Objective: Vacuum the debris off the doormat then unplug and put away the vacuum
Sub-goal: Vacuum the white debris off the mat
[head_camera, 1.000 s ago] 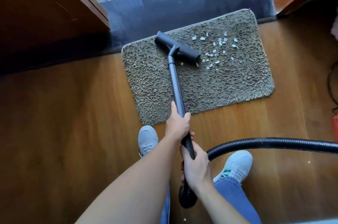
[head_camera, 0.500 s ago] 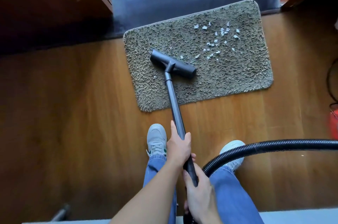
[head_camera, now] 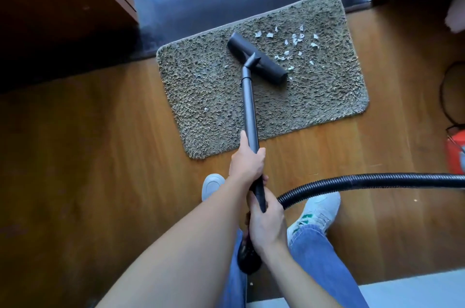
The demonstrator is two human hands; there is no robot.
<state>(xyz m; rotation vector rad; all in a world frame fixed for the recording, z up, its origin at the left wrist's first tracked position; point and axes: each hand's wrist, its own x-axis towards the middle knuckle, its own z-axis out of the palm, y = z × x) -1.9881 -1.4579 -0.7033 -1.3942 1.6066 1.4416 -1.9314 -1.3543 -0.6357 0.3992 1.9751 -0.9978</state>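
- Doormat (head_camera: 314,101) is our landmark: a shaggy grey-brown rectangle lying on the wooden floor (head_camera: 75,182), its far edge against the dark threshold.
- Our left hand (head_camera: 247,165) is just off the mat's near edge, fingers wrapped closed around the vacuum wand (head_camera: 249,111).
- Our right hand (head_camera: 268,226) sits further from the mat, fingers likewise curled tight on the wand's handle end, where the ribbed hose (head_camera: 364,180) joins and runs off to the right.
- The floor head (head_camera: 258,58) rests on the mat's middle, angled across it, with the wand rising from it back toward us.
- Pale debris scraps (head_camera: 294,42) lie scattered on the mat's far right part, just beyond the head; a few stray bits sit on its left half.
- We judge the wand stiff and fairly light, so a two-handed hold with the hands spaced apart steers it well; the forward hand guides, the rear one pushes.
- The hose looks flexible and will drag sideways, so we keep it off the mat.
- The mat's deep pile may cling to the scraps, and the soft mat could bunch or slide on smooth wood if we shove hard.
- Vacuuming looks well short of finished; unplugging and stowing are not yet begun.
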